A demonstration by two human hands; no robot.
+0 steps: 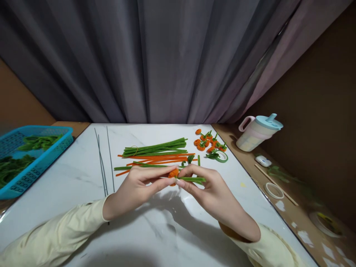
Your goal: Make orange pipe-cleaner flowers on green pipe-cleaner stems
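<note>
Thumb and fingers of my left hand (143, 184) are closed on a small round orange pipe-cleaner piece (174, 172). From its right side sticks a green pipe-cleaner stem (194, 179), pinched by my right hand (207, 189). Both hands meet above the white marbled tabletop (155, 237), and the fingers partly cover the piece. Just behind them lie orange pipe cleaners (167, 158) and a bundle of green pipe cleaners (155, 148). Small coiled green pieces (190, 159) rest beyond my right hand.
Several finished orange pieces with green stems (207, 142) sit at back right, beside green tape (221, 157). Thin dark wires (101, 159) lie left. A blue basket (52, 159) holds greenery. On the right are a lidded jug (257, 133), a white case (263, 161) and a tape roll (274, 190).
</note>
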